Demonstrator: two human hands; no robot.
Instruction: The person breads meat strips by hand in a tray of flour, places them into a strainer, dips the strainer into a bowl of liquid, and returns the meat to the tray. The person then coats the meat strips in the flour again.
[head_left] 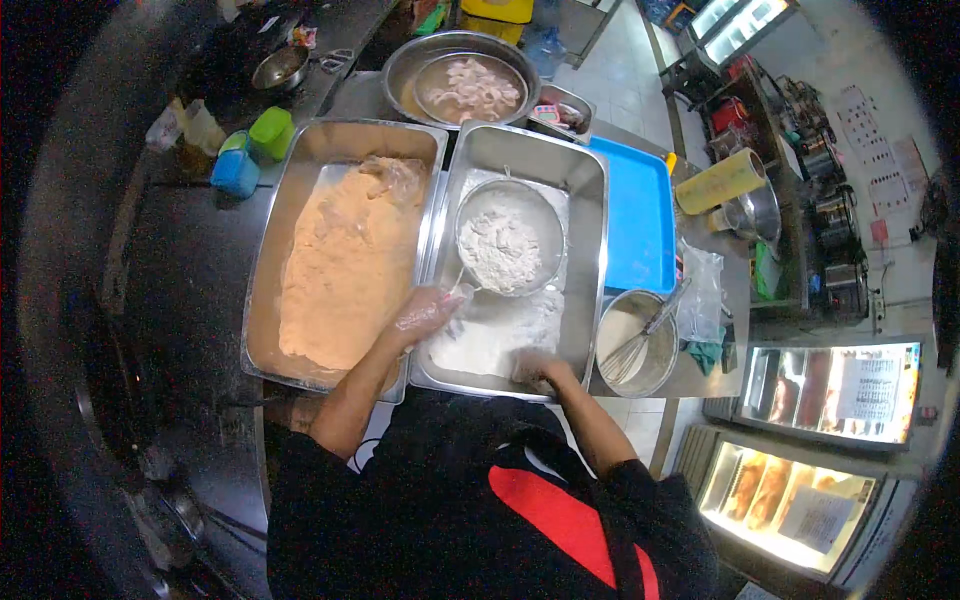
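Note:
A round sieve (507,275) holding clumpy white flour (500,238) rests in the right-hand metal pan (597,240). My left hand (432,308), in a clear plastic glove, is closed round the sieve's handle at the near left. Loose white flour (470,345) covers the pan's near part. Down in that flour by the near wall is my right hand (537,368); its fingers are smeared by motion and partly hidden. Left of this pan stands another metal pan (268,265) filled with orange-tinted breading powder (345,270), with a crumpled clear plastic piece (400,185) at its far end.
A metal bowl (400,70) with raw meat pieces in liquid stands beyond the pans. At right are a blue tray (635,215) and a pot (668,365) of pale batter holding a whisk (625,357). Green and blue cups (236,172) sit at left. Lit display cabinets (790,495) stand farther right.

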